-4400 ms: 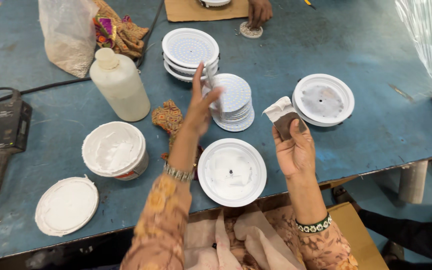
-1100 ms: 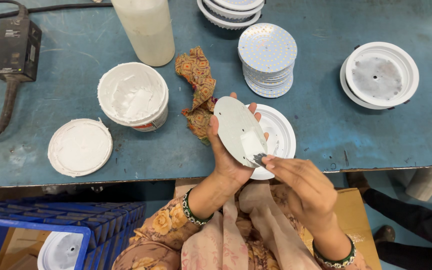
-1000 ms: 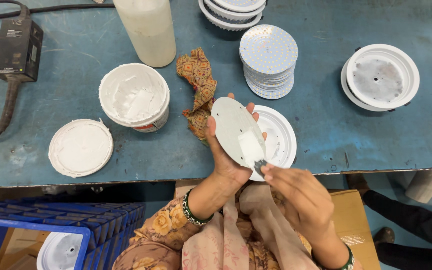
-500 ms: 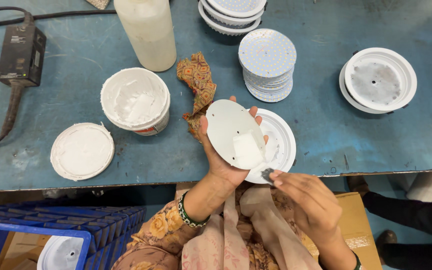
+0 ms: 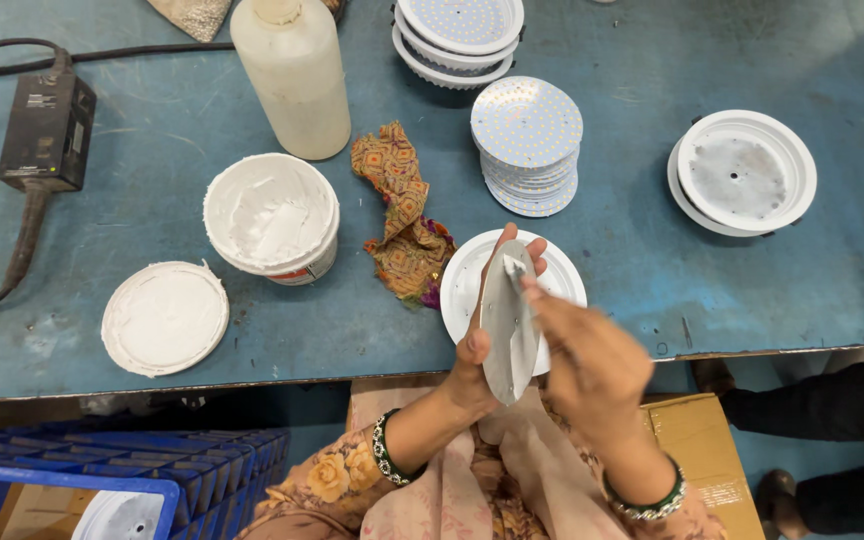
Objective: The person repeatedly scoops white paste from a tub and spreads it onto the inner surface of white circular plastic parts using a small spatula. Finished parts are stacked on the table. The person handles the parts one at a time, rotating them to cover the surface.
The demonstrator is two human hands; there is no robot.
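One round metal disc (image 5: 508, 322) is in hand: the left hand (image 5: 477, 365) grips it by the rim, thumb on the near face and fingers behind, and holds it tilted almost edge-on above one white round housing (image 5: 467, 285) that lies at the near edge of the blue table (image 5: 652, 250). The right hand (image 5: 592, 365) is closed around a small tool, too blurred to make out, with its tip pressed to a dab of white paste on the disc's upper part. On the table there is one stack of round studded discs (image 5: 527, 145), one stack of three white housings (image 5: 457, 35) at the far edge, and one pair of housings (image 5: 742, 175) off to the right. One open white tub (image 5: 270, 215) holds white paste, and its one lid (image 5: 165, 317), smeared with the same paste, lies just beside it to the left. One tall pale plastic bottle (image 5: 292, 75) stands behind the tub, one patterned rag (image 5: 402, 215) lies between the tub and the housing, and one black power box (image 5: 49, 130) with its cable sits far left. Below the table, one blue crate (image 5: 72, 495) holds one more housing. Half a second earlier the disc showed its broad face; now it has turned nearly edge-on, and the right hand has moved up from its lower rim to its upper part
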